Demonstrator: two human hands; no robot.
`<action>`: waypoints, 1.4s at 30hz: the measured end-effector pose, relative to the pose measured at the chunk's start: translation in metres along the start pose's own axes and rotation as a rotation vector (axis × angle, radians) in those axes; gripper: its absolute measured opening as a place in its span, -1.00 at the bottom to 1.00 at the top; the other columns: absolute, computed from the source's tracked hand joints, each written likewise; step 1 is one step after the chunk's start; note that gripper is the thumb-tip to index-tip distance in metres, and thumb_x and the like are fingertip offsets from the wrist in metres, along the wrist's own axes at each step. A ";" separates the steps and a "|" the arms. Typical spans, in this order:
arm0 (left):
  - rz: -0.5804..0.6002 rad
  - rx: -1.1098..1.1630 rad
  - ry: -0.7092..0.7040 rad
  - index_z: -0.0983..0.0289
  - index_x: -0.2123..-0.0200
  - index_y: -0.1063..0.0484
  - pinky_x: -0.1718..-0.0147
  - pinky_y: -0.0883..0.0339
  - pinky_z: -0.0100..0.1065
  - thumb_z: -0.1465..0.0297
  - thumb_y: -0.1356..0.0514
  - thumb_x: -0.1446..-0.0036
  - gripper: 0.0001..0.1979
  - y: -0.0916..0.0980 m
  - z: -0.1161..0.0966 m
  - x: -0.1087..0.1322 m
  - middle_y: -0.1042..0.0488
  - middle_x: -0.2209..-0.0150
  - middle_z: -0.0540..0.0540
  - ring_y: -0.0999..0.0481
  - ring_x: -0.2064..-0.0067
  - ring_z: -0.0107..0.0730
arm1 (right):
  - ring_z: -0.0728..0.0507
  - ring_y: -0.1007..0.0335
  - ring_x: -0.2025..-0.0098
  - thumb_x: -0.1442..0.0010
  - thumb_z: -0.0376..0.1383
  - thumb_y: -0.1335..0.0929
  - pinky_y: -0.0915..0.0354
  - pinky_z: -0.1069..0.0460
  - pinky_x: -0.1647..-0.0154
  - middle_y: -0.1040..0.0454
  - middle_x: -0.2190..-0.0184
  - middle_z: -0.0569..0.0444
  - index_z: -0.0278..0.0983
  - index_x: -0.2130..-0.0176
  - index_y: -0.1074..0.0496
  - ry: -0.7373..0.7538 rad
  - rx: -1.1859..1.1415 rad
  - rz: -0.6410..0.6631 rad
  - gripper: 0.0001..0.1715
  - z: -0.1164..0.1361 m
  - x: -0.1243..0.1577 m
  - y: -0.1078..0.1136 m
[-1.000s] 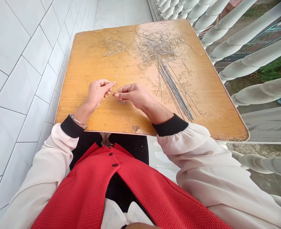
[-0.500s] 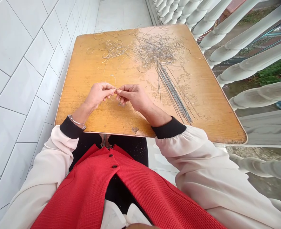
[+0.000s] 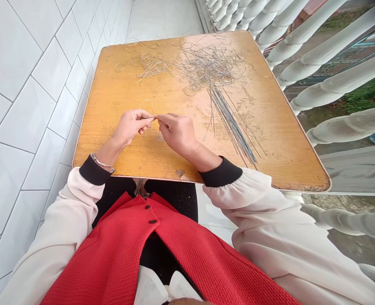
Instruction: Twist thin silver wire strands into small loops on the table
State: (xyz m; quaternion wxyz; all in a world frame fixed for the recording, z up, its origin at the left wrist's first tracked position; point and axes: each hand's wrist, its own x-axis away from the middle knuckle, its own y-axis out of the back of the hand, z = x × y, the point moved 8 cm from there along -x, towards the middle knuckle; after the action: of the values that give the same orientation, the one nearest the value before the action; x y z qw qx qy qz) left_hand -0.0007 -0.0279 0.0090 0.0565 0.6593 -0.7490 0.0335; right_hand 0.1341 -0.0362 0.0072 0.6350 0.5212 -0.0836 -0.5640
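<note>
Above the wooden table [image 3: 136, 159], my left hand [image 3: 131, 127] pinches a thin wire loop [image 3: 147, 101] between thumb and fingertips. Part of the loop sticks up past the fingers; the rest is hidden by them. My right hand [image 3: 177, 131] meets the left at the fingertips, its index finger stretched toward the wire and the other fingers curled in. Whether the right fingers grip the wire's end is too small to make out for certain, but they are closed at it. To the right lies a bundle of straight grey wires [image 3: 233, 125].
A large tangle of looped wires [image 3: 206, 65] covers the table's far right part. A smaller pile of wire loops [image 3: 154, 65] lies at the far left. A white tiled wall [image 3: 31, 114] runs along the left, a white baluster railing [image 3: 330, 91] along the right.
My right hand has rolled over, its knuckles now upward and the index finger extended. The wire loop at the left fingertips has turned slightly. My left hand stays in place.
</note>
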 end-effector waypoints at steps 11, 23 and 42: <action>-0.016 -0.014 -0.018 0.33 0.45 -0.45 0.54 -0.14 -0.54 0.69 -0.25 -0.28 -0.74 0.006 -0.001 -0.002 -0.41 0.56 -0.12 -0.32 0.56 -0.72 | -0.18 -0.59 0.27 -0.45 -0.28 -0.30 -0.43 -0.05 0.18 -0.66 0.24 -0.10 -0.33 -0.17 -0.60 -0.109 -0.159 -0.030 -0.57 -0.012 0.000 0.001; -0.016 0.029 -0.004 0.32 0.37 -0.45 0.56 -0.13 -0.55 0.66 -0.26 -0.28 -0.80 0.010 -0.001 -0.005 -0.45 0.55 -0.12 -0.34 0.57 -0.70 | 0.05 -0.35 0.63 -0.26 -0.48 -0.41 -0.23 0.14 0.55 -0.52 0.59 0.15 -0.28 0.48 -0.44 -0.498 -0.600 0.074 -0.72 -0.011 0.002 -0.003; 0.075 -0.110 0.012 0.30 0.59 -0.40 0.61 -0.06 -0.46 -0.08 -0.29 -0.27 -0.38 -0.005 -0.002 0.000 -0.35 0.69 -0.04 -0.27 0.67 -0.67 | -0.07 -0.39 0.51 -0.30 -0.37 -0.32 -0.24 0.02 0.39 -0.50 0.57 0.07 -0.22 0.52 -0.35 -0.210 -0.280 0.156 -0.66 0.004 0.004 -0.003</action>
State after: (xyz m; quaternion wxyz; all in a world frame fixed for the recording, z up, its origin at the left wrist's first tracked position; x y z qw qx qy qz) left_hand 0.0045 -0.0285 0.0104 0.0957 0.6267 -0.7734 -0.0018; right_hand 0.1311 -0.0412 0.0043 0.7311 0.3579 -0.1101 -0.5704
